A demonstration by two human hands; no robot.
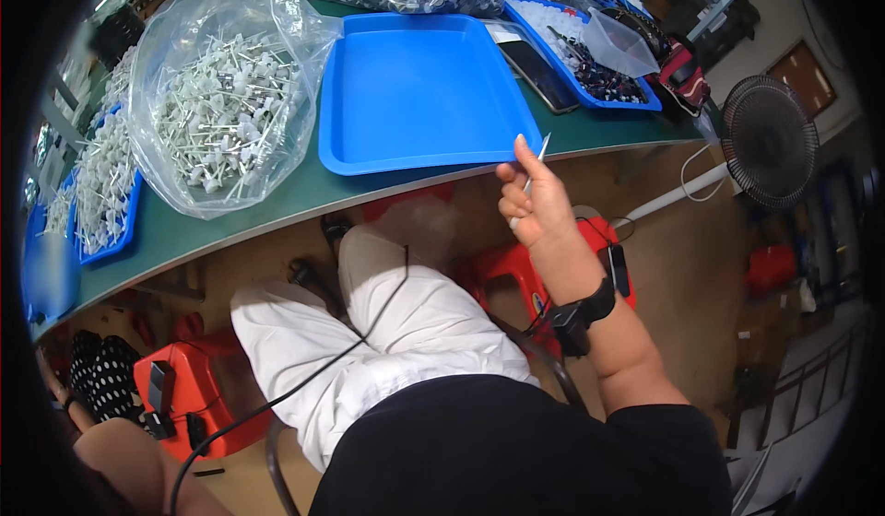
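My right hand [537,198] is raised at the table's front edge, beside the near right corner of a blue tray [419,92]. Its thumb points up, and the curled fingers hold a slim, pale, pointed tool [544,150]; the palm hides its lower part. I cannot tell whether the tool is tweezers. The tray has nothing lying in it. A black device is strapped to my right wrist. My left arm [124,451] shows bent at the lower left, and its hand is not clearly in view.
Left of the tray, an open clear bag [226,111] holds many white plastic pieces with thin stems. Similar pieces fill trays farther left. A phone [536,74] and a tray of small dark parts [599,78] lie right. Red stools [198,392] and a fan [770,138] stand nearby.
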